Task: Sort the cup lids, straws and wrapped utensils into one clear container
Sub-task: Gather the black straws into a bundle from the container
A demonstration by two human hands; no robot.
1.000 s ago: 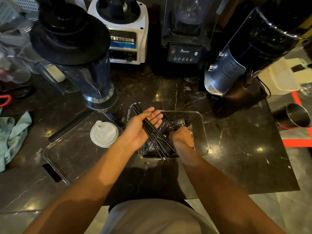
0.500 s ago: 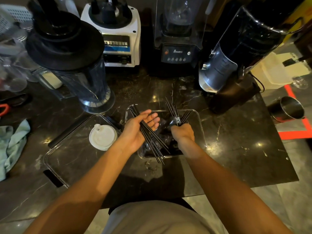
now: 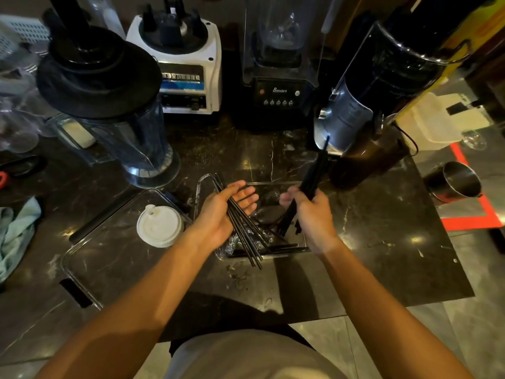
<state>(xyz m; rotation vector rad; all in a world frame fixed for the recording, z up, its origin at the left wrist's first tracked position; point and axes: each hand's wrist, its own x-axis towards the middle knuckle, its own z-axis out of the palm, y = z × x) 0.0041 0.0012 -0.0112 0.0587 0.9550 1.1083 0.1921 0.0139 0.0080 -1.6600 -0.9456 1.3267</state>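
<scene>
A dark marble surface fills most of the frame, its back edge crowded with appliances. At upper left stands a large blender jug with a black lid; behind it sits a white blender base, and at top centre a black blender in a clear housing. At upper right a black and silver machine leans across the frame.

In the lower left half lies a big clear container, shallow and flat on the surface, with one white cup lid resting in its right-hand part. Just right of it, at centre, sits a smaller clear container holding wrapped utensils and loose black straws lying in its bottom.

Both forearms reach in from the bottom of the frame. The left hand lies palm up over the smaller container, fingers straight and relaxed, with a bundle of black straws lying across the palm, its far ends over the container's upper left corner and its near ends past the front rim. The right hand is clenched around a second bundle of straws, held steeply tilted so its upper ends point toward the silver machine.

A pale green cloth lies at the left edge, and a steel cup stands at the right edge.
</scene>
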